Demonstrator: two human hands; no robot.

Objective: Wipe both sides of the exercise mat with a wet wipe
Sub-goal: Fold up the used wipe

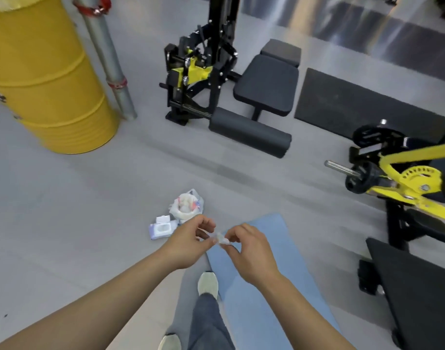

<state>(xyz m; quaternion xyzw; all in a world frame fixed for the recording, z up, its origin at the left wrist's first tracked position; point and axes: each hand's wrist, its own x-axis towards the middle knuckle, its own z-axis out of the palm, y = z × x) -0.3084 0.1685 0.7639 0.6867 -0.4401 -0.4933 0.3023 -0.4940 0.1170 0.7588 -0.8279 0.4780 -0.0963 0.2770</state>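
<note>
Left hand (188,245), right hand (246,251) pinching wet wipe (222,239), blue mat (272,281)

The grey floor (65,223) carries a blue mat (279,286), wipes pack (162,229), white bag (187,205) and yellow drum (47,79).

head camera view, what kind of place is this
Most likely a gym: a black padded bench machine, a yellow plate-loaded machine, and a blue exercise mat on the grey floor.

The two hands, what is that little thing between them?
In the head view, a small crumpled white wet wipe sits between the left hand and right hand; both pinch it above the light blue exercise mat.
</note>
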